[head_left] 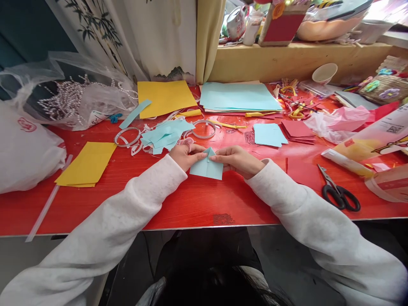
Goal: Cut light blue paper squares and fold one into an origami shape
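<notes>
A small light-blue paper with creases and a pointed, folded top is held between both hands above the red table. My left hand pinches its left side, thumb on top. On the other side, my right hand grips the paper with the thumb near the folded point and the fingers partly behind it. Just beyond my left hand lies a heap of light-blue paper scraps. A stack of light-blue squares rests past my right hand, beside dark red squares.
Black-handled scissors lie at the right near a red paper sheet. Yellow paper is at the left, by a white plastic bag. Large yellow and blue sheets lie at the back. Two tape rings sit mid-table.
</notes>
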{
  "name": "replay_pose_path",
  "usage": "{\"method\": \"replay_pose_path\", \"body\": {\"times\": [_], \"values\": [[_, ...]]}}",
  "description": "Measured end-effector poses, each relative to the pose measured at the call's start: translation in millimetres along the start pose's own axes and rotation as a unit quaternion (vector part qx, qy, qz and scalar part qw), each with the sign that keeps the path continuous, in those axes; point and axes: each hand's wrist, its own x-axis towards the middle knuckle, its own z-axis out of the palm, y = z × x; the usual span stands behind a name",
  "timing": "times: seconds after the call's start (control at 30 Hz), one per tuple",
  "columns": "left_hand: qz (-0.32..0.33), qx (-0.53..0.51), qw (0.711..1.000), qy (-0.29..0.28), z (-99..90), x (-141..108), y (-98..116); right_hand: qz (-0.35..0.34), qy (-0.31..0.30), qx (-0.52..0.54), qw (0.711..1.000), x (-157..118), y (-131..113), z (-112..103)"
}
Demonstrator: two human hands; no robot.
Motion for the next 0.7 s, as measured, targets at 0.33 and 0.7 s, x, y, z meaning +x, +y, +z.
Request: {"method": "replay_pose_path", "body": {"times": [0.33, 0.7], "values": [[-0.019, -0.033, 0.999, -0.033, 1.5, -5, 13, 0.004, 0.016, -0.048, 0.999, 0, 1, -1], [0.024, 0.024, 0.999, -0.036, 3.7, -5, 10, -0.016, -0.03, -0.132, 0.991, -1, 0, 6]]}}
